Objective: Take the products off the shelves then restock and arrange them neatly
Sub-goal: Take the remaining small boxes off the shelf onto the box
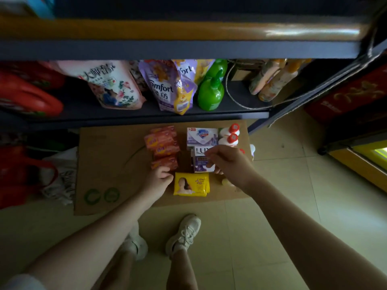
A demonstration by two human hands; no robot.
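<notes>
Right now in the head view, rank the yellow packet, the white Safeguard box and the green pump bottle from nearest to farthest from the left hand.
1. Yellow packet: on the cardboard, just right of the left hand.
2. White Safeguard box: farther back on the cardboard, to the right.
3. Green pump bottle: up on the shelf, farthest.

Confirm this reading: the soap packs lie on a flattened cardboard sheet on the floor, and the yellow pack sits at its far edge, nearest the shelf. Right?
Not quite. The head view shows the yellow pack at the near side of the cardboard sheet, closest to the person's shoes, with the Lux box and Safeguard box beyond it toward the shelf. The rest stands.
</notes>
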